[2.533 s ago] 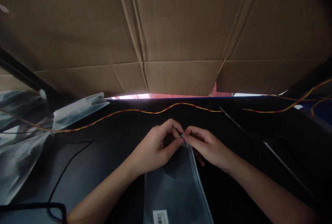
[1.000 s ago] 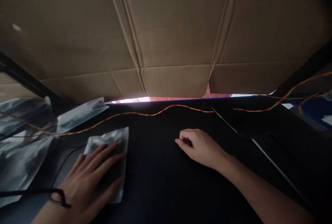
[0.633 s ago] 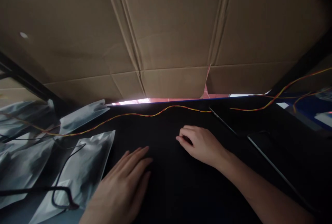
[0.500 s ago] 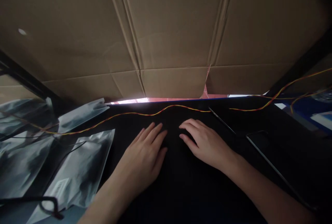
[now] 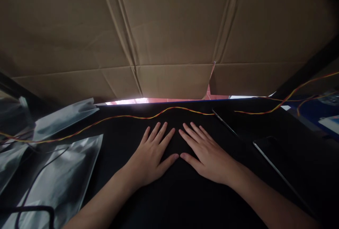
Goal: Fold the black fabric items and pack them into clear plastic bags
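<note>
My left hand (image 5: pixel 152 156) lies flat on the black table top (image 5: pixel 185 200), palm down, fingers spread, holding nothing. Beside it my right hand (image 5: pixel 205 153) also rests flat and open with spread fingers. The two thumbs nearly touch at the middle. A silver foil bag (image 5: pixel 57 181) lies at the left, apart from my left hand. A twisted red-and-yellow wire (image 5: pixel 127 116) runs across the table just beyond my fingertips.
A brown cardboard wall (image 5: pixel 169 34) stands close behind the table. More silver bags (image 5: pixel 63 114) are piled at the far left. A thin black cable (image 5: pixel 34 179) crosses the near bag. A dark flat slab (image 5: pixel 275 154) and a thin rod (image 5: pixel 225 123) lie to the right.
My left hand put the silver bag down at the left and came back to the middle. Both hands went from curled to flat and spread on the table.
</note>
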Demonstrator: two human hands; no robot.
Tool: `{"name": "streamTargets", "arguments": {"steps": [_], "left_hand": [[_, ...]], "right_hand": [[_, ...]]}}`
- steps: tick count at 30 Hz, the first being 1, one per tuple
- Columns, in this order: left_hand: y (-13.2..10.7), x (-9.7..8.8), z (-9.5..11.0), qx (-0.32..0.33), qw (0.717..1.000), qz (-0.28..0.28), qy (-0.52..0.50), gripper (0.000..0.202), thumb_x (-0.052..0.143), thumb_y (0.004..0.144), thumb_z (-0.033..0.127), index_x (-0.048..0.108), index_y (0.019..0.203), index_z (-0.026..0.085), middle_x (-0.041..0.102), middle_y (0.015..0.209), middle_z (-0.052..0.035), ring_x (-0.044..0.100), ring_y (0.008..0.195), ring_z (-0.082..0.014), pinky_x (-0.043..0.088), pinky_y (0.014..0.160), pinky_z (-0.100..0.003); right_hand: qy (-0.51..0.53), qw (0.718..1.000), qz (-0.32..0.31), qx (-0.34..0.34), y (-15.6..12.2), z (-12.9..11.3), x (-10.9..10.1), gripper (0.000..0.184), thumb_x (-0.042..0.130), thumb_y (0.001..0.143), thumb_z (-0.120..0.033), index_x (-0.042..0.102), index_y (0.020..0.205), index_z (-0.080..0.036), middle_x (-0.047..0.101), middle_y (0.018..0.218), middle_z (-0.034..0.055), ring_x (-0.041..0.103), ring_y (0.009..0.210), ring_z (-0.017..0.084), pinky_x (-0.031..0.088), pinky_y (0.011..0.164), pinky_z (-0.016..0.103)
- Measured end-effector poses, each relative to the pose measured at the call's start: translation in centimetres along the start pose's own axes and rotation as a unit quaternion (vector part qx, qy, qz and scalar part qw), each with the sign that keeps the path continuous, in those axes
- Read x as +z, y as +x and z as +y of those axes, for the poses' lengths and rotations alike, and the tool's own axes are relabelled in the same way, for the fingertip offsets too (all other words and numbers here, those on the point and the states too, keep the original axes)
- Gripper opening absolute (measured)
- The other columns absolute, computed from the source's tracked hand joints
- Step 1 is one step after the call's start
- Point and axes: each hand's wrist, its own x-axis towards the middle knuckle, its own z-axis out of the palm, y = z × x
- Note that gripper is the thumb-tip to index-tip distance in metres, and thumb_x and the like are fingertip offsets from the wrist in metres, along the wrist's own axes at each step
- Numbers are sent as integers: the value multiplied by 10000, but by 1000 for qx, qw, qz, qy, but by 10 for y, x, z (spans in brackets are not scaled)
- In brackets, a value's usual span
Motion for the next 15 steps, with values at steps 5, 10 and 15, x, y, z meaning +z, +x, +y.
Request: {"name": "streamTargets", "arguments": {"steps": [5, 10, 15], "left_hand": [[2, -3, -1, -5, 1000, -5, -8, 764, 439, 1079, 671, 315, 1701, 246, 300, 1764, -168, 220, 1653, -396, 253, 1294, -694], [1, -7, -3, 1, 1000, -22, -17, 761, 430, 1084, 670, 312, 1702, 242, 264, 1769, -177, 211, 1652, -401, 258, 1286, -710], [-31, -29, -13, 6, 998, 16, 62, 677, 480, 1092, 594, 334, 1693, 318, 337, 1758, -100, 271, 1631, -420, 304, 1261, -742]], "right_hand": [[15, 1000, 4, -11, 0, 1, -3, 698, 429, 1109, -582, 302, 1714, -257, 204, 1789, 68, 132, 1668, 329, 178, 1346, 625], [8, 1000, -6, -7, 0, -1, -5, 715, 426, 1108, -584, 324, 1705, -205, 206, 1785, 87, 126, 1668, 324, 170, 1351, 608], [-1, 1000, -6, -7, 0, 0, -5, 720, 432, 1104, -584, 325, 1705, -200, 202, 1784, 79, 115, 1669, 315, 168, 1353, 596]]}}
